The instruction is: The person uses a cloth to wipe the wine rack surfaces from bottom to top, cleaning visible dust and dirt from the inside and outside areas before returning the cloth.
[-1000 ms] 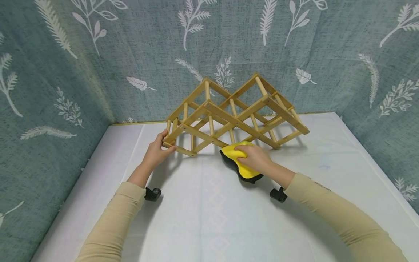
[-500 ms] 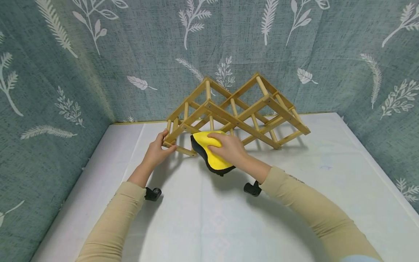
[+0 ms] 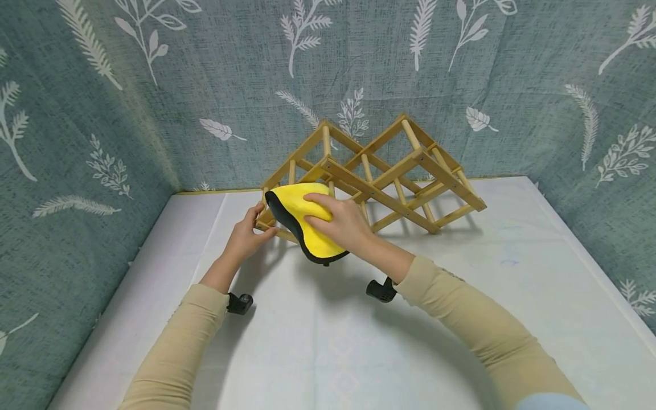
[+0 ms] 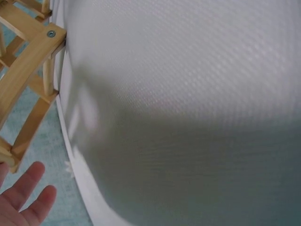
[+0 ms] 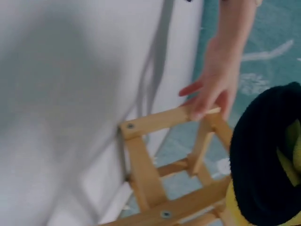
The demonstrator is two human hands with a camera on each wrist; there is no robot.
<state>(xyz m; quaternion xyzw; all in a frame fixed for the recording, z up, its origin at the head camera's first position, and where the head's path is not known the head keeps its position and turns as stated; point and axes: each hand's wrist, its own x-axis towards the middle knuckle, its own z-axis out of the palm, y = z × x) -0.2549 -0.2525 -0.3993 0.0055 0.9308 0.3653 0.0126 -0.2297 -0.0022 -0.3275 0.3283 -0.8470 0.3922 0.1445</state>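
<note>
A folding lattice rack of pale wood slats and dowels point(image 3: 379, 195) stands near the back wall in the head view. At its left end my left hand point(image 3: 245, 236) holds the lower corner between thumb and fingers; in the right wrist view that hand point(image 5: 218, 80) is on the end slat. My right hand point(image 3: 345, 222) grips a bunched cloth point(image 3: 292, 199), yellow on one face and black on the other. The cloth is in front of the rack's left part and hides some slats. Whether it touches the wood I cannot tell.
A white cloth-covered table point(image 3: 287, 341) lies under the rack. Grey-green fabric walls point(image 3: 230, 85) with white leaf prints rise at the back and both sides. A small black camera point(image 3: 239, 303) sits at the left wrist, another camera point(image 3: 381, 290) at the right.
My right hand has carried the cloth leftward and slightly up, from below the rack's middle to its left part. My left hand and the rack stay in place.
</note>
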